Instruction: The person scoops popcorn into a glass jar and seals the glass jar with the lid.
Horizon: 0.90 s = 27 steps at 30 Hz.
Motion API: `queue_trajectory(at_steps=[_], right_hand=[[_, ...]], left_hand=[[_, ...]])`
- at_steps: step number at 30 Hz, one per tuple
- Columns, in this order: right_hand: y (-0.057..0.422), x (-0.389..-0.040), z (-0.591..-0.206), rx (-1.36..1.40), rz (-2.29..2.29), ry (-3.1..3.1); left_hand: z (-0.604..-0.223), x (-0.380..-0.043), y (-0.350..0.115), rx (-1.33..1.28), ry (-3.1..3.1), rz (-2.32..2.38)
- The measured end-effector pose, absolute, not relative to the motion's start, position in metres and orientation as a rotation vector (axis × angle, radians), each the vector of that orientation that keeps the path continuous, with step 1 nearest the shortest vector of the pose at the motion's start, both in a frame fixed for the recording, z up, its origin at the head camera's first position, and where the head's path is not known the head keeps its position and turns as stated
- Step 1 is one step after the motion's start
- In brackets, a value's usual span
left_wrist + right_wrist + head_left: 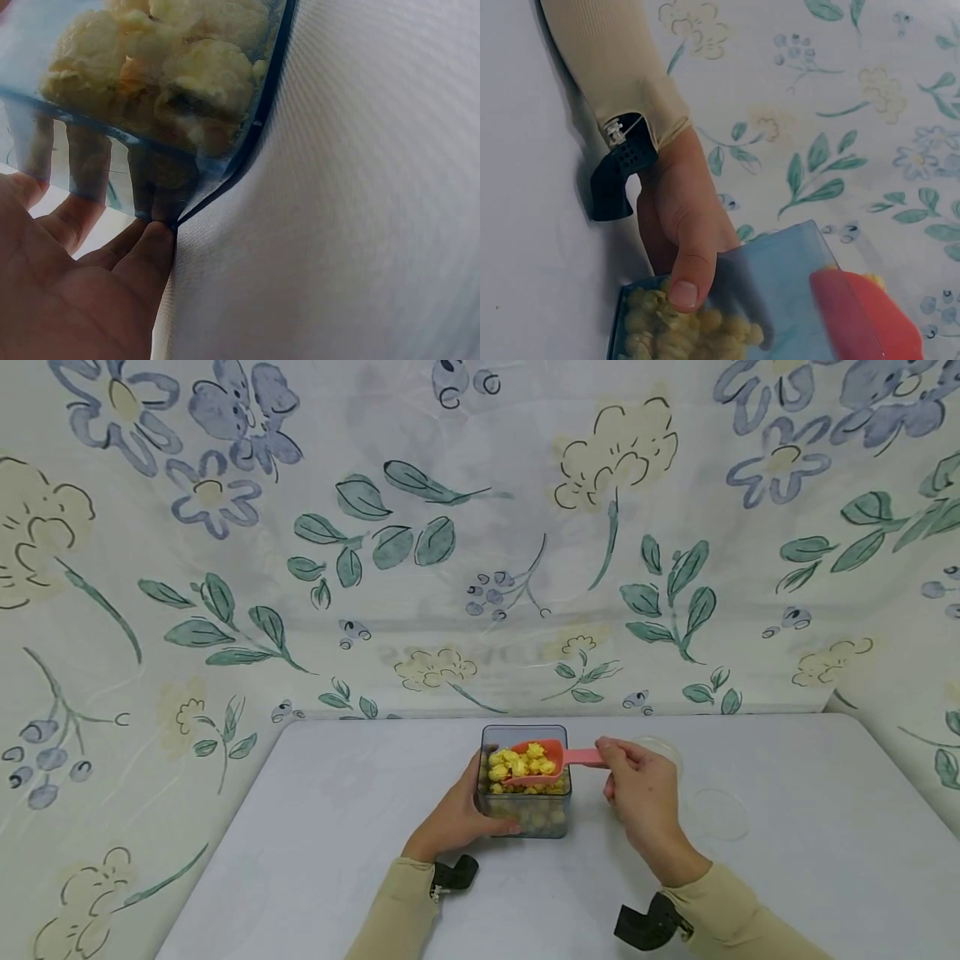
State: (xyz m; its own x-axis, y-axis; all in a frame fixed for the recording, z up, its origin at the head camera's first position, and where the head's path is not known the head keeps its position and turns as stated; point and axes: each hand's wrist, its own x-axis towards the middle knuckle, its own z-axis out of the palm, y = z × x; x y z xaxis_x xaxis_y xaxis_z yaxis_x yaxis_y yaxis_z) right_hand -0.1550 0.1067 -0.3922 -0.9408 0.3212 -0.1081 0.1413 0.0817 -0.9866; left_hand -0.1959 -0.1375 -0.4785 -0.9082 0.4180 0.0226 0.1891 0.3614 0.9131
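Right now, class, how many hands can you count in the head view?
2: the left hand holds the tinted box; the right hand grips the pink scoop by its handle.

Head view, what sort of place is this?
Probably a makeshift filming booth: a white table stands against a floral sheet that also hangs at the sides, and there are black wrist devices.
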Motion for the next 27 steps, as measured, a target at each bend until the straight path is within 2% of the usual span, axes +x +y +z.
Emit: queue_trajectory(at_steps=[7, 17, 27], right_hand=[[0.112, -0.153, -0.387, -0.463, 2.073, -2.165], [0.115, -0.152, -0.379, -0.505, 2.238, -2.077], [0.118, -0.153, -0.375, -0.558, 2.421, -1.9]], left_hand=[[-0.475, -0.194, -0.137, 0.53, 2.393, 1.567], [-0.447, -0.182, -0.134, 0.575, 2.35, 1.557], [-0.469, -0.191, -0.136, 0.556, 2.368, 1.591]])
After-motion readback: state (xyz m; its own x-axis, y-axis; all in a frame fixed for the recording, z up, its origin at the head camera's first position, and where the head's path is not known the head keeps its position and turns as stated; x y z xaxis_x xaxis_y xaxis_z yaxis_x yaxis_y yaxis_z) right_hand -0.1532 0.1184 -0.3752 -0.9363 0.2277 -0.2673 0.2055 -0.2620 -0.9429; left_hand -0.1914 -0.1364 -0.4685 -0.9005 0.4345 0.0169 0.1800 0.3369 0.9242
